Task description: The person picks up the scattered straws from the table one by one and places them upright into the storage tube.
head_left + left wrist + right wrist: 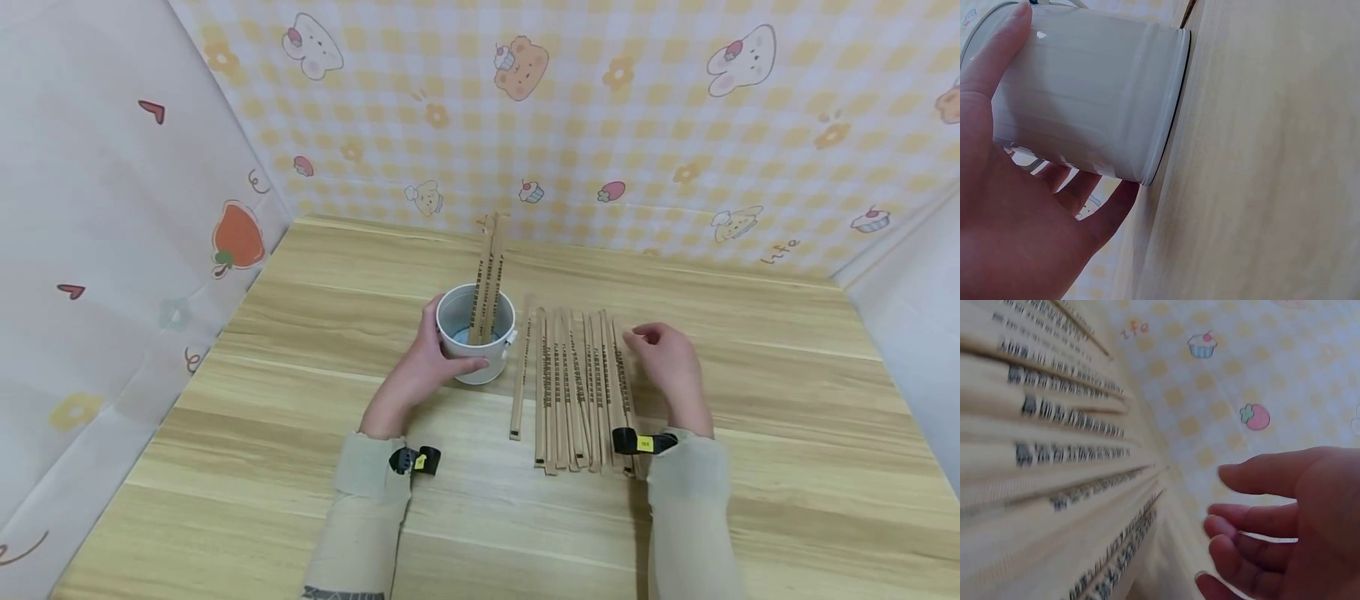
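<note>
My left hand (442, 354) grips a white metal bucket (482, 372) that stands upright on the table, the thumb across its near side. In the left wrist view, the fingers wrap around the far side of the bucket (1097, 94). Several long brown paper-wrapped sticks (491, 275) with black print lean upright inside it. More paper-wrapped sticks (573, 392) lie side by side in a row to the right of the bucket. My right hand (667, 362) hovers by the row's right end, fingers loosely bent and holding nothing; the right wrist view shows its thumb (1260, 472) apart from the fingers.
One wrapped stick (522, 375) lies slightly apart, between bucket and row. The light wood table (780, 500) meets a yellow checked cloth wall (570, 125) at the back and a pale wall (112, 208) on the left.
</note>
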`<action>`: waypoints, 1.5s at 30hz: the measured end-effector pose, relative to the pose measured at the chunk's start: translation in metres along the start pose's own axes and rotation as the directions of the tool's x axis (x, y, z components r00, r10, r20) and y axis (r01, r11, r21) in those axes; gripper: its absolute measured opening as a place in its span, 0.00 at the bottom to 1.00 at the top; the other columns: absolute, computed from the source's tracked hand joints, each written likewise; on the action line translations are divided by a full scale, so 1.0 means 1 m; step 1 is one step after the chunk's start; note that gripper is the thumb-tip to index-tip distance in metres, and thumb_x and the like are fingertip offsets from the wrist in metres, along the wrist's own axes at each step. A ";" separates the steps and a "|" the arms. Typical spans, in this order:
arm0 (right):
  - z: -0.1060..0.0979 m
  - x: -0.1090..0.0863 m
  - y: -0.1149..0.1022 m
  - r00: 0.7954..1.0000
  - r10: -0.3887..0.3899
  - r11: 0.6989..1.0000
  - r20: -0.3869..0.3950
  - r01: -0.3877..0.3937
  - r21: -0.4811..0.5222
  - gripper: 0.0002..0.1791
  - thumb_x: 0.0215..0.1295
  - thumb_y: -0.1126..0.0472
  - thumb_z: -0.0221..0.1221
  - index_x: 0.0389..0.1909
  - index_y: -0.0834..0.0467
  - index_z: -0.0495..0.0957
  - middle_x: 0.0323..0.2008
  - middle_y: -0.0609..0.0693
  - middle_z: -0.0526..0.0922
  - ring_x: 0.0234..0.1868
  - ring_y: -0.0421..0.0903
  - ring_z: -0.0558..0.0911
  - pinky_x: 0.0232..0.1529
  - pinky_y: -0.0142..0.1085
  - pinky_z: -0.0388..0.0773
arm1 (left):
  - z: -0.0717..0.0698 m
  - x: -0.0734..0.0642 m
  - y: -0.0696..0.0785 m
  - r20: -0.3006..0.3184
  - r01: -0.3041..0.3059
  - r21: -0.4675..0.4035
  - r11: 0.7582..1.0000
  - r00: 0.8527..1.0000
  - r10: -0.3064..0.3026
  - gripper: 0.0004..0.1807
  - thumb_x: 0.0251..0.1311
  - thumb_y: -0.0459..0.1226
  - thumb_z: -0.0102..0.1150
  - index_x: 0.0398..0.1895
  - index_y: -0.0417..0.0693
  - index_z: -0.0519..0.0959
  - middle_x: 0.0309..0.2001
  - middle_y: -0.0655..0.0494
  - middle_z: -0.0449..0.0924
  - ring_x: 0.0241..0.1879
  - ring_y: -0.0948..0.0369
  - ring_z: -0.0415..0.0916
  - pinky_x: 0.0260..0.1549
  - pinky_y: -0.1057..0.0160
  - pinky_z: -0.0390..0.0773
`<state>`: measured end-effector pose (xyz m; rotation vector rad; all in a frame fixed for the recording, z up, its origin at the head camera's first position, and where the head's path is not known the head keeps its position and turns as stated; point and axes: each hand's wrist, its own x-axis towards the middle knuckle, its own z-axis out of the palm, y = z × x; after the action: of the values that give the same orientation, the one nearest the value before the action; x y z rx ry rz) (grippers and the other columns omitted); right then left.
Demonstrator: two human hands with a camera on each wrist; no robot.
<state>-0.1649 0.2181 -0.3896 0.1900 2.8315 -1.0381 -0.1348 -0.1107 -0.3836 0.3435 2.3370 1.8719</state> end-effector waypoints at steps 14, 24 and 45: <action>0.005 0.002 0.014 0.981 0.090 0.995 0.169 -0.082 -0.054 0.22 0.61 0.47 0.52 0.43 0.63 0.74 0.35 0.55 0.77 0.35 0.49 0.71 0.31 0.36 0.67 | 0.001 0.001 -0.001 -0.001 0.000 0.008 1.000 1.000 0.000 0.55 0.40 0.34 0.70 0.66 0.51 0.40 0.63 0.46 0.51 0.61 0.46 0.52 0.57 0.49 0.57; 0.007 0.002 0.012 0.981 0.049 0.996 0.187 -0.035 -0.078 0.18 0.60 0.50 0.54 0.35 0.62 0.76 0.32 0.54 0.76 0.31 0.48 0.71 0.29 0.36 0.66 | 0.000 0.000 0.001 0.002 0.003 -0.002 1.000 1.000 -0.003 0.55 0.41 0.33 0.70 0.66 0.51 0.40 0.63 0.44 0.51 0.61 0.45 0.52 0.57 0.49 0.57; -0.022 -0.013 -0.012 0.999 -0.029 0.999 -0.040 0.030 0.039 0.22 0.62 0.44 0.49 0.38 0.61 0.74 0.33 0.55 0.78 0.31 0.53 0.77 0.27 0.36 0.71 | 0.000 0.001 0.000 0.005 0.013 -0.002 1.000 1.000 -0.013 0.55 0.40 0.34 0.70 0.66 0.52 0.40 0.63 0.47 0.51 0.61 0.46 0.52 0.57 0.50 0.57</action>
<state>-0.1554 0.2221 -0.3635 0.1747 2.8588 -1.1090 -0.1355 -0.1107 -0.3836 0.3314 2.3283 1.8652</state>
